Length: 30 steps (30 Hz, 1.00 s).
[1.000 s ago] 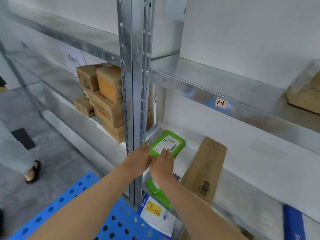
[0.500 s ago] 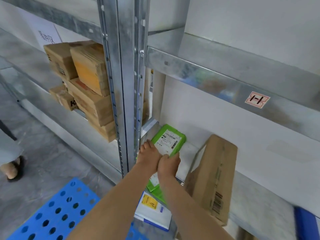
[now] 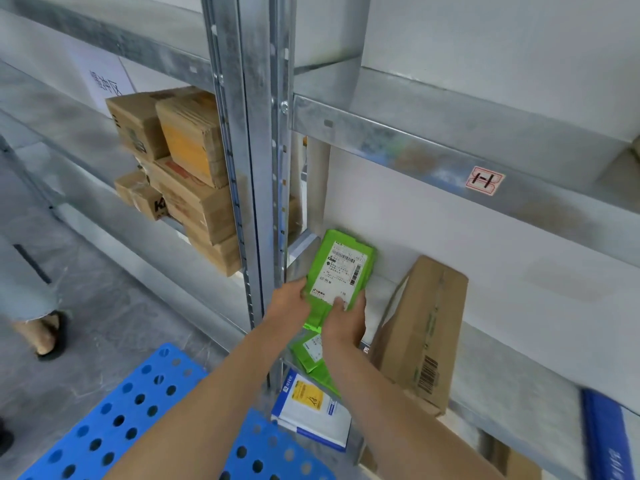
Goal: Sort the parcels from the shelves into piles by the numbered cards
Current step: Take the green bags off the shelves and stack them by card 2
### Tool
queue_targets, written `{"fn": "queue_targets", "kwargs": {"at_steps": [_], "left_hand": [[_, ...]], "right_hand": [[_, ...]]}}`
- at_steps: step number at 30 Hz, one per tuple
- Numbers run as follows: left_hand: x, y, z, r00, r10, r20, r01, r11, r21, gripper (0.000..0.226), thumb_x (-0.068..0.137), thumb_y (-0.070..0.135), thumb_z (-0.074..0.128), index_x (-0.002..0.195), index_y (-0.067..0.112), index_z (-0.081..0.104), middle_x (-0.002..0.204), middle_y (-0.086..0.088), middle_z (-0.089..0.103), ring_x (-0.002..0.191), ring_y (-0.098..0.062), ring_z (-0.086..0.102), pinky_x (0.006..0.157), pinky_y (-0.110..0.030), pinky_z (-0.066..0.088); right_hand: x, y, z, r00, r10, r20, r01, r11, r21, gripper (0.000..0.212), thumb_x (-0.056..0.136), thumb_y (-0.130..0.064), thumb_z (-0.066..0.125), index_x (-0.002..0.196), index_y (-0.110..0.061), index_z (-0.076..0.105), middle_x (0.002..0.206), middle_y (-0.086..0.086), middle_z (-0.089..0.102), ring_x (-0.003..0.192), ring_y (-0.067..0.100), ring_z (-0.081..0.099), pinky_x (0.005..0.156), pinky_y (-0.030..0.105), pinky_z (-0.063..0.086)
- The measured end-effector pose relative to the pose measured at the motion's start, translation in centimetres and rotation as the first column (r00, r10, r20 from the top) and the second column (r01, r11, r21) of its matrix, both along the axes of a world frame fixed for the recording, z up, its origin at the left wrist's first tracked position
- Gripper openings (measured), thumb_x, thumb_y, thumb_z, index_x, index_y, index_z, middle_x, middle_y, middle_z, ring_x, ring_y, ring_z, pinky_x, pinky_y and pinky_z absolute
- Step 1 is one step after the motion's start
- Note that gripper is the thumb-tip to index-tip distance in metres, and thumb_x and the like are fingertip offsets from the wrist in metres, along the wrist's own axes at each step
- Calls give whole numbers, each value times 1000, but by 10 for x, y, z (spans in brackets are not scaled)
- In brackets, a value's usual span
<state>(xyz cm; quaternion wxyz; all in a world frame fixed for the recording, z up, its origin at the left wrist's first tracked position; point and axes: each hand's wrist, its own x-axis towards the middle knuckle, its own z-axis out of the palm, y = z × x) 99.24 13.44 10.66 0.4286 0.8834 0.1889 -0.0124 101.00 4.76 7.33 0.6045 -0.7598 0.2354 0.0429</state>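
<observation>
Hidden: fingers of both hands tucked behind the green parcel [image 3: 341,268]; label print too small to read.
Covered: second green parcel [image 3: 311,355] partly under the right forearm.
Cut off: blue thing [image 3: 606,441] at the right edge, blurred, kind unclear; sandalled foot [image 3: 45,334] at the left edge.
Left hand [image 3: 289,301]: gripping the green parcel's left edge.
Right hand [image 3: 346,320]: holding its near end, thumb on the white label.
Green parcel, place: in the right bay over the lower shelf [image 3: 502,386], just right of the metal post [image 3: 249,168], label up.
Counts: two green parcels; one white-and-blue parcel [image 3: 311,410] below them; one tall brown box [image 3: 426,327] leaning on the shelf; at least five cardboard boxes [image 3: 187,168] stacked in the left bay; one blue perforated panel [image 3: 114,420].
Changed from half a second ago: green parcel tipped up steeper; right thumb now on the label instead of at its near edge.
</observation>
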Motion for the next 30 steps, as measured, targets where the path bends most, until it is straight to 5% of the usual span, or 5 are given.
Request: {"fn": "queue_targets", "kwargs": {"at_steps": [5,9,14,23,30], "left_hand": [[-46,6,19,951,159,264,-149,987,-57,43,95,-2,43,128,18,61,93,3,67,72,-6,54,55,1,37],[-87,-1,31,889,303,343,-265,952,-155,38,93,3,51,120,26,67,85,-3,72,73,-12,59,62,-19,43],[-142,-30,66,793,448,413,-338,888,-313,39,95,7,54,116,40,59,71,38,64,71,18,57,63,-3,44],[-254,-84,84,604,665,440,-448,739,-503,34,94,12,59,123,26,64,96,26,70,91,7,63,77,-13,48],[-368,-108,95,490,761,425,-521,647,-557,41,94,7,58,133,16,56,125,6,65,110,2,61,95,-21,50]], "right_hand": [[-39,6,28,992,28,121,-47,987,156,49,101,-19,44,146,-35,35,127,-5,62,111,16,61,93,31,48],[-72,-4,49,966,101,237,-137,981,139,47,101,-19,43,144,-39,39,129,-11,60,113,14,59,94,34,50],[-104,-28,83,913,225,342,-262,963,66,47,100,-17,44,144,-32,42,142,-10,51,128,14,51,106,34,43],[-195,-78,129,729,474,494,-557,830,27,48,99,-11,44,143,-31,45,140,-13,52,126,7,50,105,31,44],[-287,-90,143,583,604,543,-746,663,64,48,100,-10,46,146,-25,41,142,-16,45,123,-5,40,86,-5,36]]}}
